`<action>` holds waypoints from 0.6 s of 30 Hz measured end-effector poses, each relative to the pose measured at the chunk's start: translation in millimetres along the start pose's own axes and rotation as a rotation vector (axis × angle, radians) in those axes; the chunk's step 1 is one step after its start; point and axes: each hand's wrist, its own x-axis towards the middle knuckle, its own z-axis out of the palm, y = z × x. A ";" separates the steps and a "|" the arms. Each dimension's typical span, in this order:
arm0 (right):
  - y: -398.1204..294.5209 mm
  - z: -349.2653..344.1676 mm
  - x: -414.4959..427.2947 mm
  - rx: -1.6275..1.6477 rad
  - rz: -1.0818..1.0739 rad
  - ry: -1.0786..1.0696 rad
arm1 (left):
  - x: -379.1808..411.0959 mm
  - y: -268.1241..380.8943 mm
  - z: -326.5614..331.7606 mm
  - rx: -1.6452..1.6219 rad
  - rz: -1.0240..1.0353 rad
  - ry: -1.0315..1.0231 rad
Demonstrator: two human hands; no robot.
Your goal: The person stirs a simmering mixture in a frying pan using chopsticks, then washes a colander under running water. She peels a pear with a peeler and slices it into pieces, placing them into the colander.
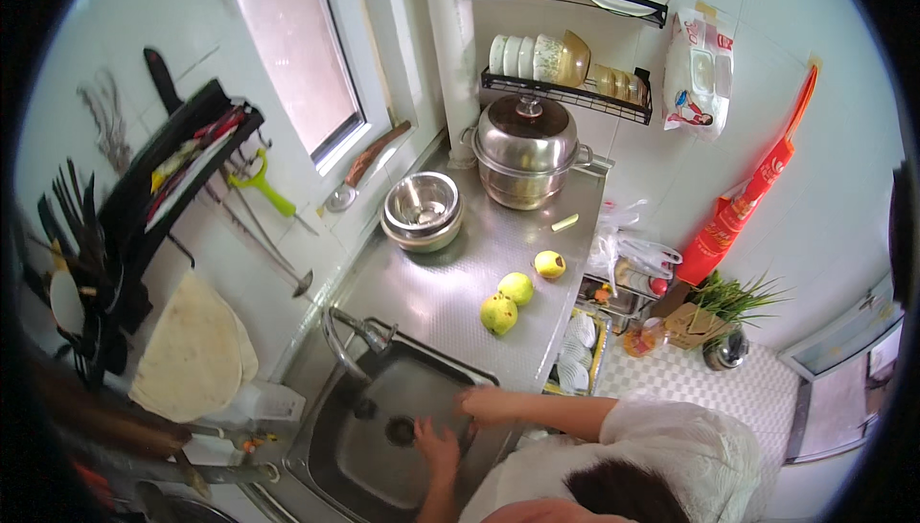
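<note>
My left hand [436, 445] is over the grey sink basin [381, 465], near the drain, with its fingers apart and nothing seen in it. At the basin's right edge is my right hand [489, 406], partly curled and blurred; a small dark shape shows under it, and whether it is held cannot be told. The curved metal faucet [338, 350] reaches over the basin's upper left. On the steel counter, beyond the sink, a green spotted fruit [499, 314] touches a second green fruit [516, 288]. A yellow fruit [550, 264] with a brown spot lies apart from them.
Nested steel bowls [422, 210] and a lidded steel steamer pot [528, 153] stand farther back on the counter. A pale green piece [565, 223] lies near its right edge. Utensils hang on the left wall beside a black rack [187, 156]. Foam-netted items [575, 350] fill a crate below the counter.
</note>
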 end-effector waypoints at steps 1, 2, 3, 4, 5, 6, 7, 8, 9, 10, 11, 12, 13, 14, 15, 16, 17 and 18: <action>8.1 -8.2 -1.1 0.137 0.003 0.090 | 6.1 49.7 -20.6 0.065 0.108 0.091; 6.3 -11.7 -5.0 0.289 0.000 0.155 | 0.9 79.8 -30.0 0.126 0.192 0.168; 7.1 -14.2 -12.1 0.431 0.006 0.207 | -0.4 76.9 -13.3 0.082 0.139 0.146; 15.3 -10.6 -16.9 0.435 0.000 0.258 | 1.7 65.0 14.3 0.034 0.088 0.127; 26.9 -2.5 -16.6 0.440 -0.010 0.320 | 1.7 61.2 34.6 -0.006 0.044 0.111; 37.1 0.4 -12.6 0.440 -0.035 0.400 | 5.0 68.2 39.9 0.064 0.014 0.105; 41.2 -1.8 -16.5 0.482 -0.055 0.554 | 11.9 80.8 43.4 0.131 -0.011 0.109; 40.5 -1.2 -24.3 0.523 -0.076 0.705 | 17.5 94.6 47.1 0.195 -0.039 0.115; 43.6 -3.9 -41.6 0.566 -0.083 0.837 | 14.0 112.4 54.9 0.024 -0.123 0.125; 49.3 -18.6 -58.4 0.614 0.039 0.694 | 10.8 126.3 59.8 -0.148 -0.200 0.117; 47.1 -29.6 -66.8 0.680 0.142 0.538 | 5.0 138.5 59.9 -0.306 -0.289 0.135; 52.8 -29.1 -64.6 0.619 0.035 0.384 | 5.2 132.1 66.1 -0.398 -0.308 0.173; 59.8 -31.9 -63.7 0.542 -0.085 0.242 | 8.4 116.4 74.2 -0.437 -0.271 0.230; 56.8 -36.3 -71.7 0.492 -0.236 0.319 | 3.1 96.4 74.2 -0.442 -0.220 0.309; 53.8 -40.4 -82.4 0.441 -0.372 0.399 | -0.7 84.1 76.8 -0.378 -0.147 0.368; 56.6 -44.7 -96.7 0.381 -0.492 0.471 | -0.5 93.7 84.2 -0.232 -0.072 0.392; 62.7 -49.7 -110.4 0.327 -0.401 0.563 | -7.7 104.0 90.7 0.145 0.007 0.382; 69.3 -58.7 -126.5 0.274 -0.315 0.648 | -17.2 118.5 95.4 0.524 0.078 0.365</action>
